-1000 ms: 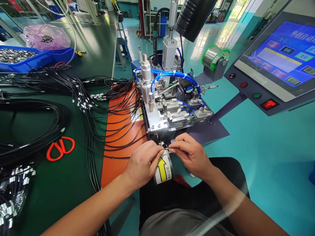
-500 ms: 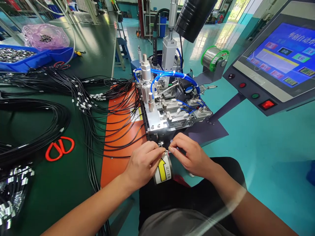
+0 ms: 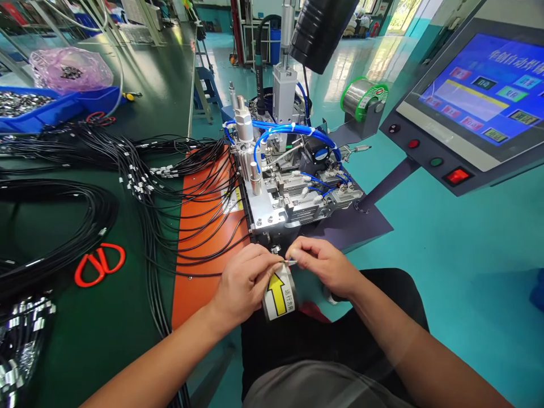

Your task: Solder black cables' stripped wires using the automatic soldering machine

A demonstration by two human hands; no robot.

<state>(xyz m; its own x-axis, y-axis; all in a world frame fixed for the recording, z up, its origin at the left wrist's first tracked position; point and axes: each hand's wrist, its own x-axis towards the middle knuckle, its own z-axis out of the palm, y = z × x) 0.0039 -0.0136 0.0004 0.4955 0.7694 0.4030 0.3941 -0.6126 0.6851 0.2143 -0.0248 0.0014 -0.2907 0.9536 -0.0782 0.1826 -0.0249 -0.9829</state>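
Two hands met at the front edge of the soldering fixture [image 3: 293, 192]. Left hand [image 3: 244, 283] and right hand [image 3: 325, 263] each pinched one end of a small metal-tipped wire end [image 3: 289, 262], fingertips nearly touching, just above a yellow arrow label [image 3: 278, 293]. Black cables [image 3: 170, 187] lay across the orange mat [image 3: 204, 266]; red scissors [image 3: 100, 263] rested on the green bench [image 3: 106, 328], well apart.

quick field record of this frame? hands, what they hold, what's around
left hand: pinches a small part, fingertips meeting the right hand's
right hand: pinches the same small part
in front: soldering machine
left of machine: orange mat, black cables, red scissors
right: touchscreen, solder spool
below hands: yellow arrow label
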